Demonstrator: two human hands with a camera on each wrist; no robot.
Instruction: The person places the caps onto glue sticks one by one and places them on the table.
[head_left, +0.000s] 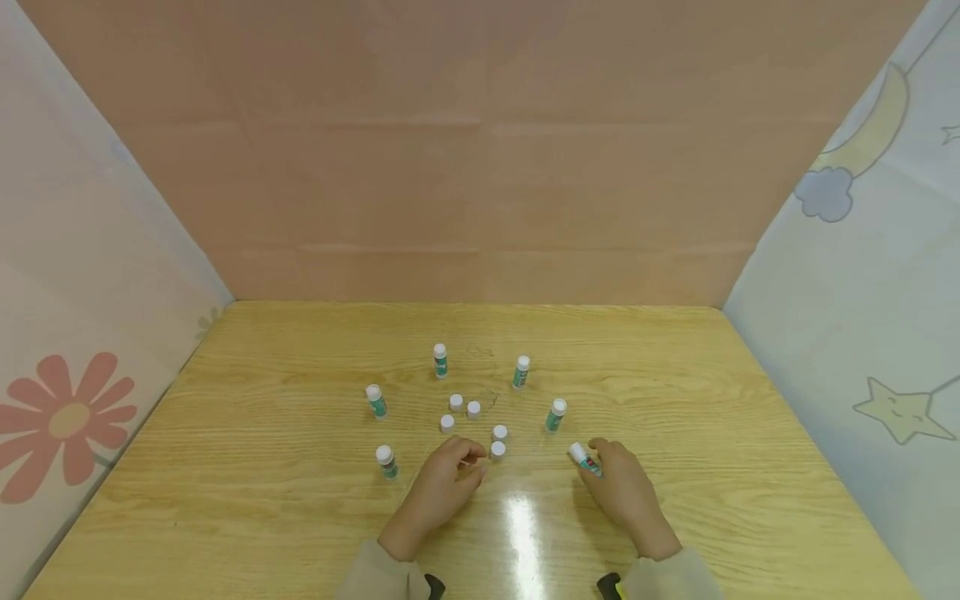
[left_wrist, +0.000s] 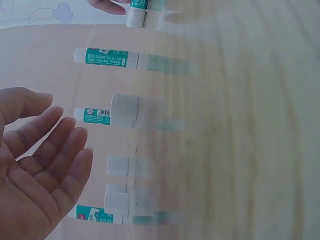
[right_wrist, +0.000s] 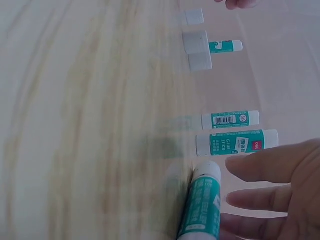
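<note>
Beside my right hand (head_left: 621, 487), a glue stick (head_left: 585, 459) with a teal label and white ends lies on its side. In the right wrist view, the fingers (right_wrist: 260, 200) and thumb stand apart just beyond this lying stick (right_wrist: 202, 205). My left hand (head_left: 444, 487) hovers at the near side of several short white cylinders (head_left: 498, 451), its fingers loosely bent. From the left wrist, that palm (left_wrist: 35, 175) shows nothing in it. An upright glue stick (head_left: 387, 462) stands to the left of the left hand, and another upright glue stick (head_left: 555, 415) beyond the right hand.
More glue sticks stand upright on the wooden table (head_left: 225, 467): one at left (head_left: 377, 402), one at the back (head_left: 440, 361) and one at back right (head_left: 521, 372). Three white cylinders (head_left: 456, 402) sit grouped mid-table. A pinkish wall (head_left: 480, 167) rises behind.
</note>
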